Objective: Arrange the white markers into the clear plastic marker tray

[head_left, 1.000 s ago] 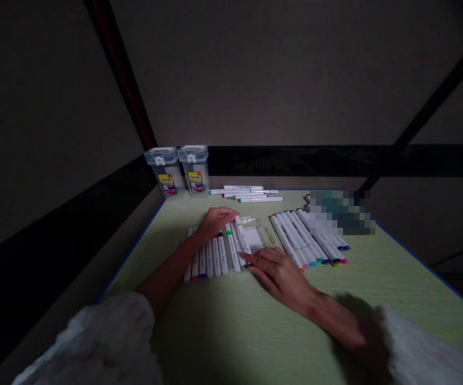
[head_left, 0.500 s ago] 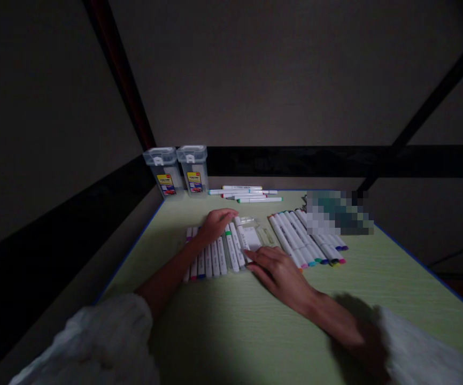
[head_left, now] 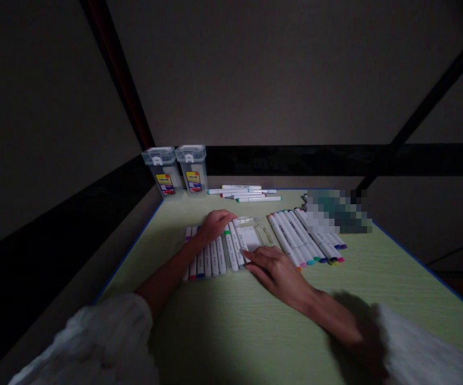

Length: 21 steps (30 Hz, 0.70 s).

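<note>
A row of white markers lies side by side in a clear plastic tray on the table. My left hand rests over the far ends of the row, fingers stretched out and their tips at the top of the rightmost marker. At that marker's near end is my right hand, index finger on the marker and thumb just below it, closed around the end. Part of the row is hidden under my left hand and wrist. A white card shows in the tray's right part.
More white markers with coloured ends lie to the right, partly behind a blurred-out patch. Several loose markers lie at the back. Two lidded clear boxes stand at the back left. The table has blue edges.
The fingertips of my left hand have come down slightly onto the marker's far end. My right hand stays at its near end, and the marker has barely moved.
</note>
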### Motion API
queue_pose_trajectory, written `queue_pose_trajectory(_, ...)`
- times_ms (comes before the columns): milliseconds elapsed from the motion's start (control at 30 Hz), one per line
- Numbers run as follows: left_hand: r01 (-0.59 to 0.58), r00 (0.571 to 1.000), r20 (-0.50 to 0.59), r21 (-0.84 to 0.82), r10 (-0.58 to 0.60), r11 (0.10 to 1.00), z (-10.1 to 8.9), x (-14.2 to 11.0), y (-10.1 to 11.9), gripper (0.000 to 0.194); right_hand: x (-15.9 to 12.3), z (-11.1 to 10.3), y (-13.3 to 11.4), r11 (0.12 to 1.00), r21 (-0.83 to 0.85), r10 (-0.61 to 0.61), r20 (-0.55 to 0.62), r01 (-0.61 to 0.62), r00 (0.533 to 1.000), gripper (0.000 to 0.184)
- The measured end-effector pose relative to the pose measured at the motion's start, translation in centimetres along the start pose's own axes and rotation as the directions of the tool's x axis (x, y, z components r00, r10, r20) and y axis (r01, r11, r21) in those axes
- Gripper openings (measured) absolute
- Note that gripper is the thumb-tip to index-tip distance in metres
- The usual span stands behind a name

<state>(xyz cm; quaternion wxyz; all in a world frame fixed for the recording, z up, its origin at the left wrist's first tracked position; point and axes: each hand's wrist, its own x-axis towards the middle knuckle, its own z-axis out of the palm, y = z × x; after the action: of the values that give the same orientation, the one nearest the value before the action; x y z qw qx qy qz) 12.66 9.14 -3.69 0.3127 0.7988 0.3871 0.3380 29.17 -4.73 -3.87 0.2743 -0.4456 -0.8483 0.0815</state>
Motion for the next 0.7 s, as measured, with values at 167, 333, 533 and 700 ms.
queue_pose_trajectory(167,-0.022,1.000,0.008,-0.043,0.022,0.999,0.03,0.11,-0.31,0.028,0.03,-0.17,-0.12,1.000,0.010,-0.001,-0.001,0.001,1.000,0.030)
queue_pose_trajectory(333,-0.047,0.999,0.019,-0.045,0.048,0.998,0.04,0.22,-0.37,0.026,0.02,-0.27,-0.13,1.000,0.008,0.004,0.016,-0.004,1.000,0.030)
queue_pose_trajectory(533,-0.040,0.998,0.039,-0.027,0.041,0.999,-0.01,0.26,-0.40,0.027,-0.03,-0.21,-0.05,1.000,-0.004,-0.002,0.022,0.002,1.000,0.029)
queue_pose_trajectory(700,0.024,1.000,-0.007,-0.095,-0.025,0.995,-0.28,0.28,-0.15,0.029,-0.06,-0.42,-0.10,0.998,-0.053,-0.021,0.017,0.022,1.000,0.029)
